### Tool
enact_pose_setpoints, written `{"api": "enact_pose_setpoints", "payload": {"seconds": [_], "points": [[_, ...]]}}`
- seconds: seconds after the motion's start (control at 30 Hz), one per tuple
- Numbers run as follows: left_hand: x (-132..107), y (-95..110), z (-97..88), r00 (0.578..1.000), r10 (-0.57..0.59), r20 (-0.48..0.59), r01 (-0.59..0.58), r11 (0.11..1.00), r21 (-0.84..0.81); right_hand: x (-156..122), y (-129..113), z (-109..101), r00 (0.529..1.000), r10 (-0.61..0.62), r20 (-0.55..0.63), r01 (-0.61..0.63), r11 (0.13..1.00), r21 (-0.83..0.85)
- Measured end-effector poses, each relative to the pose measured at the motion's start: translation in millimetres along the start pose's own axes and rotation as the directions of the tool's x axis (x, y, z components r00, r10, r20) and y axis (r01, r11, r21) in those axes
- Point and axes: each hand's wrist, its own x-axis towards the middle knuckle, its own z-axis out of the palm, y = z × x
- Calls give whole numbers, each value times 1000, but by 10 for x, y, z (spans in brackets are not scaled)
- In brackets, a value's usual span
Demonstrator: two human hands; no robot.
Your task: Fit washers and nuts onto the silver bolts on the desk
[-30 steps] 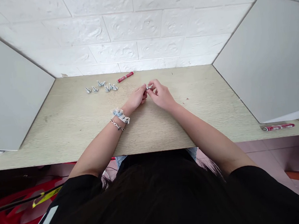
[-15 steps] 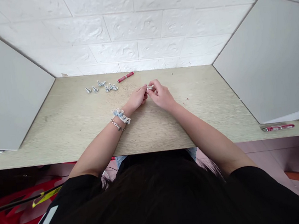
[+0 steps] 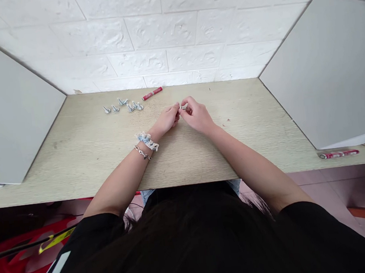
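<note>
Left hand (image 3: 167, 120) and right hand (image 3: 197, 116) pinch a metal part (image 3: 183, 107), mostly hidden.

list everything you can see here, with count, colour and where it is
table: one, pale wood, centre
loose bolts: about six, silver, far left of table
red stick: one, red, right of the bolts
second stick: one, red and white, near right edge
side panels: two, grey, left and right
wall: one, white brick, behind
scrunchie: one, pale blue, left wrist
bracelet: one, silver, left wrist
metal fastener: one, silver, between both hands
left hand: pinching the fastener
right hand: pinching the fastener
</note>
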Motion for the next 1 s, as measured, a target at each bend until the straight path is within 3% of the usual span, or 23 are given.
{"api": "enact_pose_setpoints", "payload": {"seconds": [0.1, 0.3, 1.0], "points": [[-3, -4, -12, 1000, 30, 4, -31, 998, 61, 0, 13, 12, 1000, -14, 23, 14, 1000, -9], [21, -15, -16, 1000, -3, 25, 3, 1000, -15, 5, 33, -9, 999, -1, 44, 2, 1000, -31], [-16, 37, -38, 1000, -6, 31, 4, 998, 63, 9, 84, 18, 998, -20, 58, 21, 1000, -17]]}}
